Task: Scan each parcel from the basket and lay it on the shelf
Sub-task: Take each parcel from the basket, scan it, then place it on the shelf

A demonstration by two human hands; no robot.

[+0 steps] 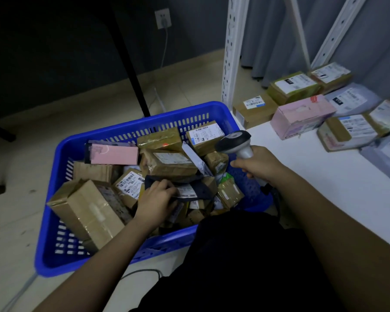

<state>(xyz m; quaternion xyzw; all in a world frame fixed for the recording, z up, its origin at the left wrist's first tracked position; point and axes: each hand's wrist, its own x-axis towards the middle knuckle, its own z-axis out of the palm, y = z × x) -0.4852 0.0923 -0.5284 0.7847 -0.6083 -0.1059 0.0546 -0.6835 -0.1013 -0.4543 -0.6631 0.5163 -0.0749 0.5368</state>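
A blue plastic basket (54, 248) on the floor is full of several parcels, mostly brown taped boxes, plus a pink box (114, 154). My left hand (155, 203) reaches into it and grips a dark soft parcel (194, 188) with a white label, lying on top of the pile. My right hand (259, 165) holds a grey and black handheld scanner (234, 143) by its handle, head pointed left over the basket. A red scan spot shows on a brown box (160, 138) at the back. The white shelf (324, 188) lies to the right.
On the shelf lie several scanned parcels: a pink box (302, 115), brown boxes (254, 109) and grey bags (351, 100). White perforated shelf posts (231, 52) rise behind the basket. A black table leg (131, 64) and a wall socket with cable (163, 19) stand at the back.
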